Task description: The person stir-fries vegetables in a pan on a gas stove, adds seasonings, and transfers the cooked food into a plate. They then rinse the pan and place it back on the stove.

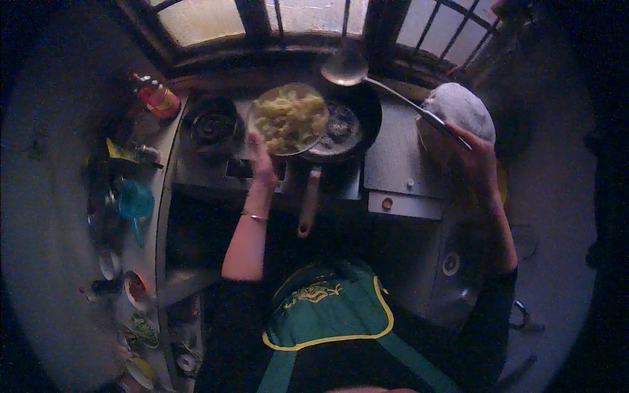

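Note:
My left hand (261,159) grips the near left rim of a bowl (249,118) heaped with pale yellow-green food pieces (290,115). The bowl is held up over the left part of a dark frying pan (372,110) and hides some of it. Bubbling, foamy liquid (341,125) shows in the pan, whose wooden handle (308,204) points towards me. My right hand (474,150) is closed around the handle of a metal ladle (346,71). The ladle's head is raised beyond the pan, near the window; whether it contains anything I cannot tell.
A second burner (214,125) is left of the pan. A pale rounded object (459,110) stands at right. Along the left counter are a red bottle (159,100), a teal plastic utensil (136,201), a bowl of red food (136,290) and a dish of greens (142,330). Barred windows (319,17) line the back.

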`<state>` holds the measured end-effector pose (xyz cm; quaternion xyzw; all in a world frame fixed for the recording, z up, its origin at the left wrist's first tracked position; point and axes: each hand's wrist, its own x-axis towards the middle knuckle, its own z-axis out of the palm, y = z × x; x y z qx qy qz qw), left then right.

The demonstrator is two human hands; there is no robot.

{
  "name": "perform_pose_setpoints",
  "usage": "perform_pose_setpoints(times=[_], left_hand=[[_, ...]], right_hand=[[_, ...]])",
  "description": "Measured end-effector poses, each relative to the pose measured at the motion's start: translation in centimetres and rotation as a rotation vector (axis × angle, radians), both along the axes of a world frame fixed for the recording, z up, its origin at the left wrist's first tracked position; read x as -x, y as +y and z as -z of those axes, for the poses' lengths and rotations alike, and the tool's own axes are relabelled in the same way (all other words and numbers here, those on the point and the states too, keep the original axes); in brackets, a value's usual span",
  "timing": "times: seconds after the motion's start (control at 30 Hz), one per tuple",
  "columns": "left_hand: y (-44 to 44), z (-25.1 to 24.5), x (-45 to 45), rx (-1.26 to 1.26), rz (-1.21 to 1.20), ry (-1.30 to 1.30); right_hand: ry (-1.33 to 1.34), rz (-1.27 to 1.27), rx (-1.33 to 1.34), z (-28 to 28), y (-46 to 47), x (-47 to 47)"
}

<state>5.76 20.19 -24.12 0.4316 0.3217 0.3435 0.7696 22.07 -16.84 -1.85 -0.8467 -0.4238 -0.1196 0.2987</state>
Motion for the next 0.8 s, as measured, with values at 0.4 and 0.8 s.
perform_pose_setpoints(times=[0.4, 0.8], left_hand=[[-0.9, -3.2, 11.5, 0.114, -0.089, -0.122], [-2.2, -3.5, 13.2, -0.016, -0.275, -0.019]], right_hand=[[0.217, -0.070, 0.734, -1.2, 7.0, -4.0], [0.324, 0.007, 0.167, 16.5, 10.8, -5.1]])
